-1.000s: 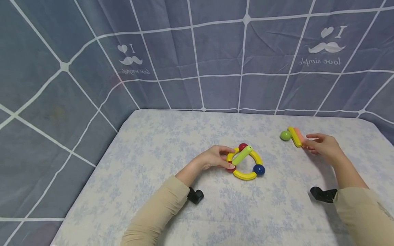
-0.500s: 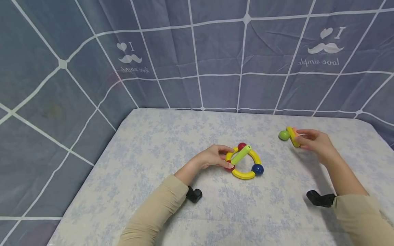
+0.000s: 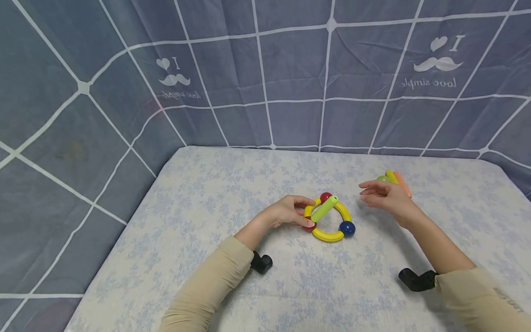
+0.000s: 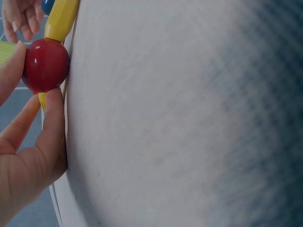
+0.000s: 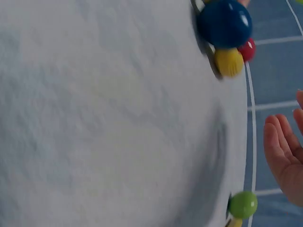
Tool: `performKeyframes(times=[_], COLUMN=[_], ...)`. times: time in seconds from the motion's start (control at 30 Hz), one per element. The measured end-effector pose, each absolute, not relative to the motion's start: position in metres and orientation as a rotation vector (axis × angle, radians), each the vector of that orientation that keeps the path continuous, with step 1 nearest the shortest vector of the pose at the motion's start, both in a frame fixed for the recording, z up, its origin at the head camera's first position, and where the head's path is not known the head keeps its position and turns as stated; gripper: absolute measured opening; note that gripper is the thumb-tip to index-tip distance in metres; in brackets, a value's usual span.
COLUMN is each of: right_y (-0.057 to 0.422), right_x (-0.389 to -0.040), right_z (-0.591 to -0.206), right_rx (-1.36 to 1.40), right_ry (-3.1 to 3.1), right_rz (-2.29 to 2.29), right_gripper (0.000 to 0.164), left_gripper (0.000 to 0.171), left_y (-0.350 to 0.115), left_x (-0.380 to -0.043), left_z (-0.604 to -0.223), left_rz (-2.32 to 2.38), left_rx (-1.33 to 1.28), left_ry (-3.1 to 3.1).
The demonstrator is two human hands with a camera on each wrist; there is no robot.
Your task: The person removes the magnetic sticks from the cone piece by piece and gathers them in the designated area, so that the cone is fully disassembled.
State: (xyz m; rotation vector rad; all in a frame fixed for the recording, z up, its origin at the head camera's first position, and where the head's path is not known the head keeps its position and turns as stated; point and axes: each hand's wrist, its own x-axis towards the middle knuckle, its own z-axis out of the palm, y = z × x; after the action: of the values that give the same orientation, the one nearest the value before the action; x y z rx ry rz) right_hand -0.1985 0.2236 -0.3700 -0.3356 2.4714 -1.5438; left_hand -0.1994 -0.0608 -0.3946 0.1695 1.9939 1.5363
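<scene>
A ring of curved yellow rods joined by balls lies on the cloth in the head view. Two of its balls are red, one blue. From the near-left red ball a light green stick slants up across the ring. My left hand pinches that red ball between thumb and fingers, the thumb tip also at the stick's base. To the right, my right hand hovers over the cloth with loosely bent fingers and nothing in them. It partly covers a green ball behind it.
Beyond the right hand, a straight yellow stick and an orange stick lie side by side by the green ball. A grid-patterned curtain rises behind the table. Black wrist mounts jut from both sleeves.
My right hand has come away from the yellow and orange sticks and moved left toward the ring, holding nothing. The left hand and the ring have stayed in place.
</scene>
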Motion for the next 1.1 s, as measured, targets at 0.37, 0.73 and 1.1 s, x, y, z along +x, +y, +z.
performKeyframes(times=[0.37, 0.73, 1.1], right_y=[0.175, 0.146, 0.138], right_x=[-0.186, -0.178, -0.177], right_z=[-0.372, -0.379, -0.386], right_rx=[-0.336, -0.433, -0.39], right_ry=[2.286, 2.07, 2.101], right_rz=[-1.515, -1.645, -1.66], right_gripper=[0.047, 0.046, 0.04], left_gripper=[0.055, 0.056, 0.056], left_y=[-0.062, -0.064, -0.061], left_x=[-0.199, -0.199, -0.2], left_z=[-0.393, -0.391, -0.394], left_rz=[1.547, 1.564, 1.572], left_rx=[0.166, 0.189, 0.196], left_ry=[1.986, 1.963, 1.945])
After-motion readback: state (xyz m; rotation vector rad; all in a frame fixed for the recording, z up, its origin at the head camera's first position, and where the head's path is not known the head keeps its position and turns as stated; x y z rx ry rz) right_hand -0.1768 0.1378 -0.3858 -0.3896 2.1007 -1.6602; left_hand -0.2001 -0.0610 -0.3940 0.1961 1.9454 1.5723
